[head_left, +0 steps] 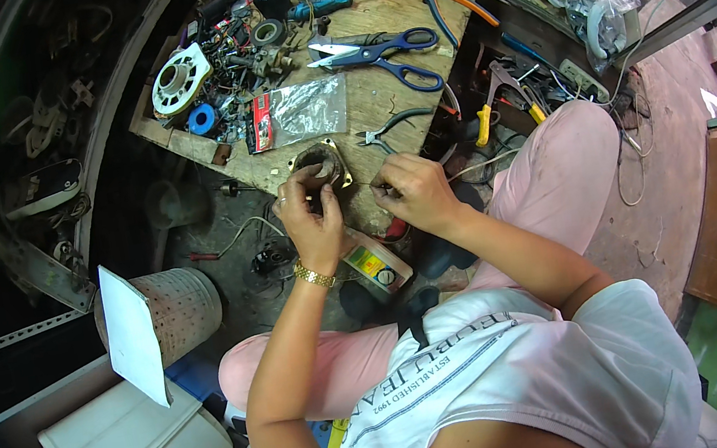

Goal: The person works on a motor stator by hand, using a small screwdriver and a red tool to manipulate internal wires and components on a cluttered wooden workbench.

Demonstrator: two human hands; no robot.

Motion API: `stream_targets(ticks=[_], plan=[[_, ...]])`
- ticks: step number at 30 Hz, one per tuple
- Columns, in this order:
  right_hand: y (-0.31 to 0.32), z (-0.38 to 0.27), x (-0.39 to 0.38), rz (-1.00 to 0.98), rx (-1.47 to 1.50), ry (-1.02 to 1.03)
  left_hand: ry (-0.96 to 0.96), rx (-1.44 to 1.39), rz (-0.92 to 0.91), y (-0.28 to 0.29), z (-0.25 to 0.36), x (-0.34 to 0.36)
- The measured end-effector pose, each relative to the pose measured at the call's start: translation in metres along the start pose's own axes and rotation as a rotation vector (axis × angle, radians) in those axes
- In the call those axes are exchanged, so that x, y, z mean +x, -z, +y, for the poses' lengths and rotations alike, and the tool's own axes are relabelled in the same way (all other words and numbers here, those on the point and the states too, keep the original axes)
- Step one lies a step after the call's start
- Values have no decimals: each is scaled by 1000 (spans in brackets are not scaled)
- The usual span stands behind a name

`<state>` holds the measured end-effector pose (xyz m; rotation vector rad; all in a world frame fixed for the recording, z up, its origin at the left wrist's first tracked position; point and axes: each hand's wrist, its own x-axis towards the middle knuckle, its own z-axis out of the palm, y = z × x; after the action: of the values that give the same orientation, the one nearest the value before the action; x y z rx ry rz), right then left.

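Near the front edge of the wooden bench, my left hand (314, 221) has its fingers closed on a round metal motor housing (339, 161) with a flanged rim; its inside is partly hidden by my fingers. Just to the right, my right hand (416, 190) is closed in a pinch. Whatever it pinches is too small to make out, though a faint thin strand seems to lie between the two hands. Beyond them lie small pliers (395, 125), a clear plastic packet (306, 110) and blue-handled scissors (380, 54). Below my hands sits a multimeter (373, 263).
Screws and small parts crowd the bench's left side, with a white-rimmed disc (181, 79) and a blue spool (202, 119). Orange-and-blue pliers (458, 4) lie at the far right. Yellow-handled pliers (506, 98) rest among tools below. A basket (183, 313) stands at left.
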<state>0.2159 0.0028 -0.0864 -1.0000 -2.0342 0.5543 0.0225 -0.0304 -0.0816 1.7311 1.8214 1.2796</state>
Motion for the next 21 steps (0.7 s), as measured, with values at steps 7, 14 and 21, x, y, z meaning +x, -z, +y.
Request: stream_targets(ticks=[7,14,21], plan=[[-7,-4,-2,-29,-25,6,-10,178,-13,5,10,-1],[-33,1,0,16,49,-29,-32,260,-40,8,14,3],[-37,-17,4,10,374,-399,101,213,-82,15,8,11]])
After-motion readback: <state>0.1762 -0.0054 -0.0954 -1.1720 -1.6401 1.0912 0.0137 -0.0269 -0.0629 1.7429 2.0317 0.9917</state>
